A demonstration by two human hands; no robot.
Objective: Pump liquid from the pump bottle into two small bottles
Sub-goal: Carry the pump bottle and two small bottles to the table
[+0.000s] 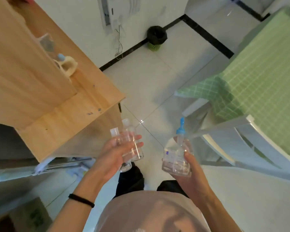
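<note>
Both hands hold bottles at lower centre of the frame, apart from each other, above the tiled floor (157, 84).

Left hand (115, 156) curls its fingers round the two small bottles (136, 154), held side by side, clear, each with a pale cap pointing up-frame; right hand (192, 180) grips the one pump bottle (174, 161), thumb across its front. That bottle is clear with one blue pump head (181, 128), and has a small blue label patch whose writing is too blurred to read. One black wristband (81, 200) circles the left wrist. A wooden table (65, 114) fills the upper left, a green checked cloth (258, 77) the right, and one black bin (156, 35) stands at top centre.
</note>
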